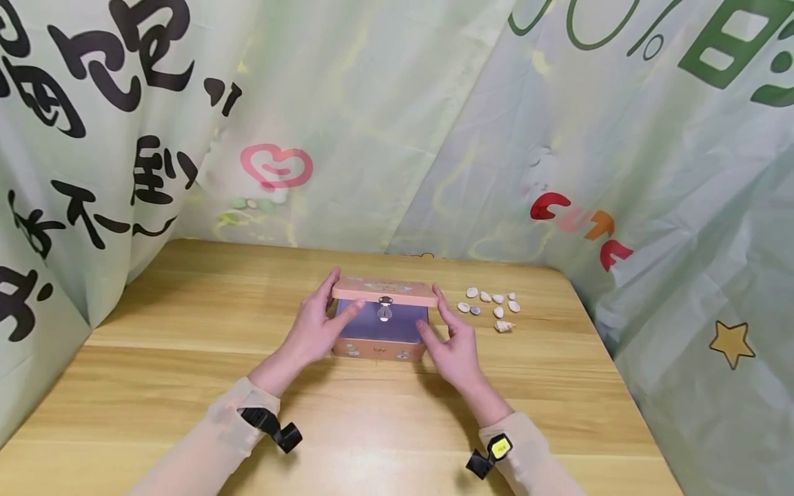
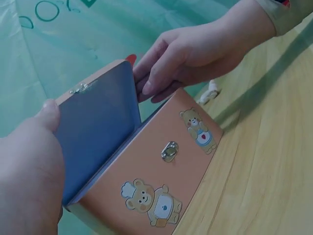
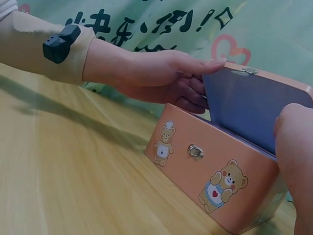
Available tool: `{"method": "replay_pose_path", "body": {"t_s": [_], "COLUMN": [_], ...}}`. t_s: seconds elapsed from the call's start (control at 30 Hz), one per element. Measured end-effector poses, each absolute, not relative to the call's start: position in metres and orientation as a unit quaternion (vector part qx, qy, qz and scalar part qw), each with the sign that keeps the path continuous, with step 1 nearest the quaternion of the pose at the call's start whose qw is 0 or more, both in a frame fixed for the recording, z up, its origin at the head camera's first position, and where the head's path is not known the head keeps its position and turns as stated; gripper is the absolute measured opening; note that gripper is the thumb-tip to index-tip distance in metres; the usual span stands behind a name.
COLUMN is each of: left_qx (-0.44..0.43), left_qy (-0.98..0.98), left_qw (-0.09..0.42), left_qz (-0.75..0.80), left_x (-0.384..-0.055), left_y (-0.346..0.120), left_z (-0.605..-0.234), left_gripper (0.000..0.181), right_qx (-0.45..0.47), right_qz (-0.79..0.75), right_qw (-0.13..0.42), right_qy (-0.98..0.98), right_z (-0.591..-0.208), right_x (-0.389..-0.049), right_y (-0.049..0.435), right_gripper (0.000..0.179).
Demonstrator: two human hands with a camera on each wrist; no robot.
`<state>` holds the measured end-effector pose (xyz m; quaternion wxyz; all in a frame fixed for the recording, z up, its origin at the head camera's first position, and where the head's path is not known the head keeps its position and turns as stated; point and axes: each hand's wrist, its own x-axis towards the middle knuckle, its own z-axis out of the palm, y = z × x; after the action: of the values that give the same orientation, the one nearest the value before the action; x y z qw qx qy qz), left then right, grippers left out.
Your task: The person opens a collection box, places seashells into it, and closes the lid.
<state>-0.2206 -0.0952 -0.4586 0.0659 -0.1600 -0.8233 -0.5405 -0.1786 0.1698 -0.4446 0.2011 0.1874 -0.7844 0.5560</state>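
An orange-pink box with printed bears and a metal catch on its front stands on the table. Its lid is raised, with a blue-purple inner face and a hanging metal clasp. My left hand holds the lid's left side, thumb over the front edge and fingers behind. At the lid's right side is my right hand, gripping with the thumb in front and the fingers along the side. The box's inside is mostly hidden.
Several small pale shells lie on the wooden table to the right of the box, with a spiral shell nearest. Behind and on both sides hangs a printed curtain.
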Motion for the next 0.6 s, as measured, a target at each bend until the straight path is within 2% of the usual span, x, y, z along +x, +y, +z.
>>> {"method": "replay_pose_path", "body": {"t_s": [0.33, 0.6], "left_qx": [-0.2, -0.211], "left_qy": [-0.818, -0.821], "left_qw": [0.073, 0.064], "left_qz": [-0.535, -0.527], "left_x": [-0.223, -0.23], "left_y": [-0.099, -0.102], "left_z": [-0.46, -0.457], "left_gripper": [0.09, 0.096], "right_qx": [0.183, 0.183], "right_qz": [0.577, 0.583], "right_qw": [0.192, 0.201], "right_qy": [-0.773, -0.766], "right_z": [-0.44, -0.435], "right_x": [-0.184, -0.192], "right_y": [0.169, 0.166], "right_gripper": [0.062, 0.061]}}
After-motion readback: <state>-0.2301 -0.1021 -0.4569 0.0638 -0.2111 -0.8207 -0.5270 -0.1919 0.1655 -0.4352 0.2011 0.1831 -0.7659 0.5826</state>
